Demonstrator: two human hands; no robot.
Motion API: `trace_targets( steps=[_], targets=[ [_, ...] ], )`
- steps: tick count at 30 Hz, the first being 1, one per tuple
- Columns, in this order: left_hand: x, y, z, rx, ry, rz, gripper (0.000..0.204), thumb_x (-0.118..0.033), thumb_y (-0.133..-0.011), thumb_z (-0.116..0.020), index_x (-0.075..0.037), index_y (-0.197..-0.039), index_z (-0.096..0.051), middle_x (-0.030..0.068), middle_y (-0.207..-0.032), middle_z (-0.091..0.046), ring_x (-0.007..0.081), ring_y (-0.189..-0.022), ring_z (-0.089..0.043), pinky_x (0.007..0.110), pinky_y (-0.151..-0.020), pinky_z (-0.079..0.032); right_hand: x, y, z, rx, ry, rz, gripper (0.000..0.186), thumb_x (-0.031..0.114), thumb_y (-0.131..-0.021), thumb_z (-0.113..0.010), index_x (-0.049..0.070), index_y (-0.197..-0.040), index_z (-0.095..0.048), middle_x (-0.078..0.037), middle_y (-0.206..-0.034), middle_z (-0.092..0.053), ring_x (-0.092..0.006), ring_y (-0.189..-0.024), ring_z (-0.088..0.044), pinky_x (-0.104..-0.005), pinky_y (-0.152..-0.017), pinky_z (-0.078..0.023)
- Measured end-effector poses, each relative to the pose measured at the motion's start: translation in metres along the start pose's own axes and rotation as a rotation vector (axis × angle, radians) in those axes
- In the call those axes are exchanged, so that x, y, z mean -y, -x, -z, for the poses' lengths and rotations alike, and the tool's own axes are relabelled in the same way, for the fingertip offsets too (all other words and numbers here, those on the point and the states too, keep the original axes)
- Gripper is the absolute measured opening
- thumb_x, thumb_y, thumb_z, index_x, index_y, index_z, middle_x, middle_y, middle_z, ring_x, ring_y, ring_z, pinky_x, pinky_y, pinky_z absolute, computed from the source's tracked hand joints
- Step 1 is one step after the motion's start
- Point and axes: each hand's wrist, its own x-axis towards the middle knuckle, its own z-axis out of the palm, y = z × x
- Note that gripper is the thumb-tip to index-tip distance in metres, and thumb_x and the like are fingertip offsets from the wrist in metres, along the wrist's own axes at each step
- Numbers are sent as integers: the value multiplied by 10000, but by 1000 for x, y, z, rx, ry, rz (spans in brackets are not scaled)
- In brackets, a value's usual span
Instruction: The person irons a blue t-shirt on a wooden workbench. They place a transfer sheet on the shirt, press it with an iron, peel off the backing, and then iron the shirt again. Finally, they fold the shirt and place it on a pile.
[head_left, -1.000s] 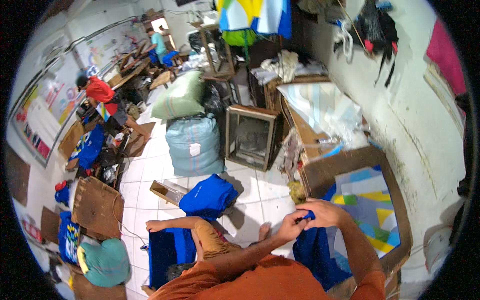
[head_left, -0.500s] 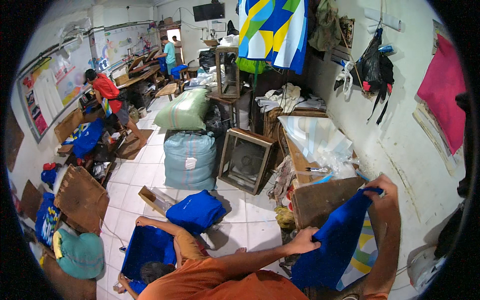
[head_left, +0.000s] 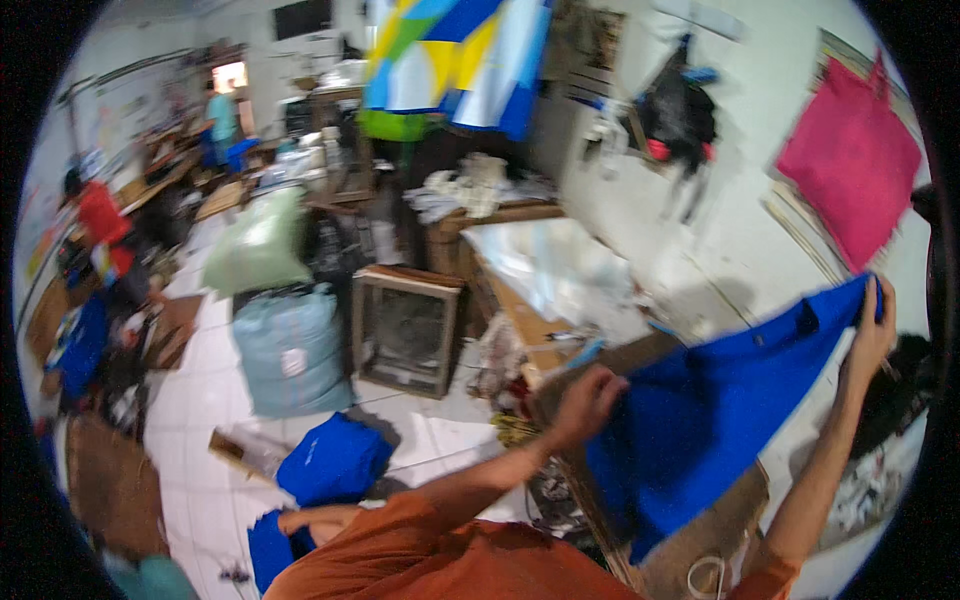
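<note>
A blue cloth (head_left: 720, 410) is stretched out between my hands on the right side, over a brown board-topped surface (head_left: 690, 575). The fingers of my left hand (head_left: 590, 405) pinch its left edge. Higher up and farther right, my right hand (head_left: 876, 325) grips the upper right corner. From there the cloth's edge slants down toward my left hand, and its lower part hangs to a point. Only plain blue shows on the side toward me.
Beyond the left hand, a wooden table (head_left: 525, 300) carries clear plastic sheeting (head_left: 550, 255). A pink cloth bag (head_left: 850, 160) hangs on the right wall. Left of me, another person's arm (head_left: 325, 520) reaches by a blue bundle (head_left: 335, 458). Stuffed sacks (head_left: 290, 345) and a framed screen (head_left: 405, 330) stand ahead.
My right hand has moved up and to the right, spreading the blue cloth wider. The patterned side seen before is now out of sight. The view has swung to the right.
</note>
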Motion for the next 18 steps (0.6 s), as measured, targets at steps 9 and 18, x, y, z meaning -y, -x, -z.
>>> trace_targets(
  steps=[9,18],
  targets=[
    [-104,-190,131,-184,83,-568,194,-200,-1036,-691,-53,-952,-595,11,-863,-551,127,-832,-512,274,-794,-448,82,-30,34,-212,33,70,257,201,-1000,-746,2,-1160,-758,-40,-1056,-749,-106,-967,-650,-246,-908,-496],
    [-194,-276,202,-158,37,-896,180,-127,-1023,-704,10,-1139,-693,30,-1061,-700,104,-1003,-623,258,-937,-494,128,-7,73,-260,71,63,226,226,-988,-777,19,-1079,-780,13,-935,-716,-54,-825,-596,-201,-750,-454]
  ],
)
